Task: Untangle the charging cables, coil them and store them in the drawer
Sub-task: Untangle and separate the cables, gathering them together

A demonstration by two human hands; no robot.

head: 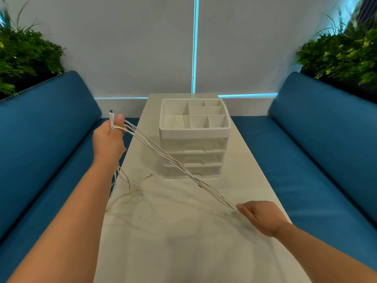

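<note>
A white table (204, 242) runs between blue benches (51, 129) toward a drawer unit (193, 139). The left hand (109, 137), raised, grips the white cables (173, 160), a plug beside its thumb; the right hand (259, 216) pinches their taut strands just above the table.

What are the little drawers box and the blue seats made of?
The drawers box looks like plastic: a white matte top tray, with see-through, slightly glossy drawer fronts below. The blue seats look like cushions covered in smooth woven fabric, soft and not shiny, with rounded padded edges; it might be a fine synthetic cloth.
</note>
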